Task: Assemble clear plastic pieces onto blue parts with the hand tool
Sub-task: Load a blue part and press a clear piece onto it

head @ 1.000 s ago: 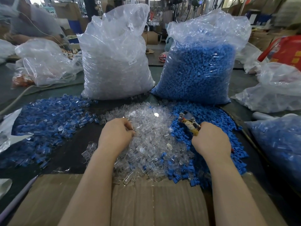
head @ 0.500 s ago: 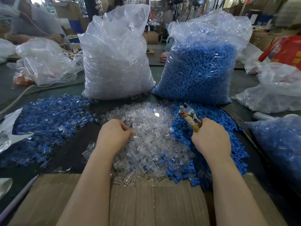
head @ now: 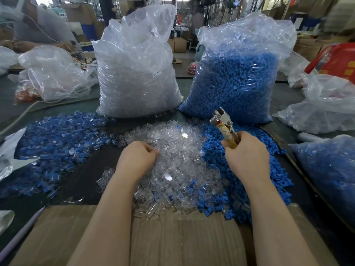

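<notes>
Left hand point(head: 136, 158): centre of frame, fingers curled into the pile of clear pieces point(head: 178, 164); held piece not discernible.
Right hand point(head: 247, 156): centre right, clenched round the hand tool point(head: 223, 125), metal head tilted up-left.
Blue parts point(head: 217, 150): loose heap under the right hand.
Bags: clear pieces bag point(head: 136, 73) upper centre, blue parts bag point(head: 236, 83) upper right.

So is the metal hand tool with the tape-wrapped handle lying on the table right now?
No, the right hand grips the metal hand tool by its handle, its head raised above the loose blue parts.
</notes>
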The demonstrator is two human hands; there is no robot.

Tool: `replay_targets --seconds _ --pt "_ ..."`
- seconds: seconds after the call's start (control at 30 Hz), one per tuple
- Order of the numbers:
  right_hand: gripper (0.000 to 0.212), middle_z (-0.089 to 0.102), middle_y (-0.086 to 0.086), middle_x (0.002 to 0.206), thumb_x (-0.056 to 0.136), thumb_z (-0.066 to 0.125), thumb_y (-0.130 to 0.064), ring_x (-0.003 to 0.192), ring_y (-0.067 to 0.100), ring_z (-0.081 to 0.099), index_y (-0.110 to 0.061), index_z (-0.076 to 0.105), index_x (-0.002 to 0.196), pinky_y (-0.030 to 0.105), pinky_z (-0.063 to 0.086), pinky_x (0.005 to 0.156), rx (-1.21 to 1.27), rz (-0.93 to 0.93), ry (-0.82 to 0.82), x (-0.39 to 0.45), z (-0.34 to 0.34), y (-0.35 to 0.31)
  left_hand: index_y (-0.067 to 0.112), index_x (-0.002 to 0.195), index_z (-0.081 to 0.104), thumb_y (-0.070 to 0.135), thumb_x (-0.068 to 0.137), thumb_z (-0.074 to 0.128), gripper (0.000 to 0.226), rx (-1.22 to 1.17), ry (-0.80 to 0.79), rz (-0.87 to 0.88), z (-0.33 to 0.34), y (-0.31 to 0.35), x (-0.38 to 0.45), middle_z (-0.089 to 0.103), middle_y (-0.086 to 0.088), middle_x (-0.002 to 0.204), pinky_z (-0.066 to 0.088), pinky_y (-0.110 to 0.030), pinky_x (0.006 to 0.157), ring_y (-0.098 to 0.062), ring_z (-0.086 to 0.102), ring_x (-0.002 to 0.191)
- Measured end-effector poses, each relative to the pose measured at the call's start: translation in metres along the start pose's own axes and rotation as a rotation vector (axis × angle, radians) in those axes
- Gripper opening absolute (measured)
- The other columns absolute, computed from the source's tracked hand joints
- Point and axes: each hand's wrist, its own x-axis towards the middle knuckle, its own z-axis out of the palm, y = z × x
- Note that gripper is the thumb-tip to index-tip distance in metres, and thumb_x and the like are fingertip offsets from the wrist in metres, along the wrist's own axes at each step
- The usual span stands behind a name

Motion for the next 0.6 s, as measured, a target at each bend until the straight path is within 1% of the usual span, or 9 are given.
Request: replay_targets --seconds 0.07,0.13,0.23,0.3,0.37,0.4,0.5,0.6 --pt "0.023 0.052 -0.005 0.072 0.092 0.060 -0.043 0.068 0.022 0.050 -0.023 0.052 0.087 0.033 0.034 0.059 0.000 -0.009 -0.008 -0.0005 0.0003 -0.0006 0.021 0.083 0.073 0.031 0.093 0.066 0.016 -0.023 0.000 0.008 -0.0008 0.0001 0.0006 0.068 0.006 0.077 0.043 -0.024 0.059 -0.008 0.058 0.064" --pt "0.022 0.052 -0.005 0.072 0.092 0.061 -0.042 0.069 0.022 0.049 -0.022 0.053 0.088 0.033 0.034 0.059 0.001 -0.011 -0.019 -0.0009 0.0009 -0.0013 0.022 0.082 0.073 0.028 0.092 0.067 0.013 0.001 -0.018 0.022 -0.0011 0.0001 0.0007 0.070 0.004 0.080 0.043 -0.024 0.057 -0.009 0.057 0.062" --pt "0.022 0.054 -0.003 0.074 0.092 0.061 -0.041 0.069 0.022 0.049 -0.021 0.053 0.089 0.033 0.034 0.059 0.007 -0.022 -0.031 -0.0019 0.0016 -0.0031 0.025 0.083 0.074 0.041 0.091 0.067 0.019 -0.013 -0.031 0.037 0.0019 0.0008 -0.0007 0.071 0.003 0.073 0.044 -0.024 0.056 -0.009 0.057 0.056" --pt "0.022 0.053 -0.003 0.074 0.092 0.061 -0.042 0.069 0.023 0.050 -0.022 0.053 0.088 0.033 0.034 0.059 0.020 -0.029 -0.034 -0.0023 0.0013 -0.0046 0.029 0.085 0.072 0.045 0.089 0.069 0.017 -0.057 0.000 0.048 0.0052 0.0010 -0.0008 0.071 0.006 0.075 0.051 -0.027 0.065 -0.010 0.062 0.066" --pt "0.022 0.053 -0.003 0.074 0.092 0.061 -0.042 0.070 0.023 0.050 -0.022 0.053 0.089 0.033 0.036 0.060 0.029 -0.034 -0.037 -0.0022 0.0008 -0.0059 0.031 0.081 0.069 0.043 0.087 0.072 0.013 -0.058 0.035 0.060 0.0069 0.0020 -0.0011 0.070 0.009 0.078 0.054 -0.031 0.074 -0.012 0.065 0.076" --pt "0.021 0.053 -0.004 0.073 0.092 0.061 -0.042 0.070 0.023 0.050 -0.022 0.053 0.089 0.033 0.036 0.060 0.037 -0.037 -0.037 -0.0022 0.0007 -0.0063 0.030 0.077 0.068 0.040 0.086 0.073 0.014 -0.052 0.048 0.065 0.0072 0.0022 -0.0008 0.069 0.009 0.078 0.054 -0.031 0.075 -0.012 0.065 0.078" --pt "0.020 0.052 -0.007 0.071 0.092 0.062 -0.041 0.065 0.019 0.048 -0.024 0.053 0.088 0.033 0.035 0.059 0.065 -0.051 -0.029 -0.0024 0.0005 -0.0067 0.028 0.074 0.066 0.032 0.086 0.075 0.015 -0.062 0.068 0.079 0.0066 0.0029 -0.0012 0.067 0.010 0.078 0.051 -0.030 0.072 -0.009 0.063 0.077" --pt "0.019 0.051 -0.010 0.070 0.091 0.063 -0.040 0.062 0.013 0.045 -0.026 0.052 0.085 0.033 0.035 0.059 0.087 -0.058 -0.026 -0.0028 0.0003 -0.0079 0.027 0.078 0.066 0.029 0.088 0.071 0.012 -0.162 0.074 0.100 0.0048 0.0039 -0.0018 0.068 0.008 0.078 0.050 -0.029 0.066 -0.009 0.063 0.074"
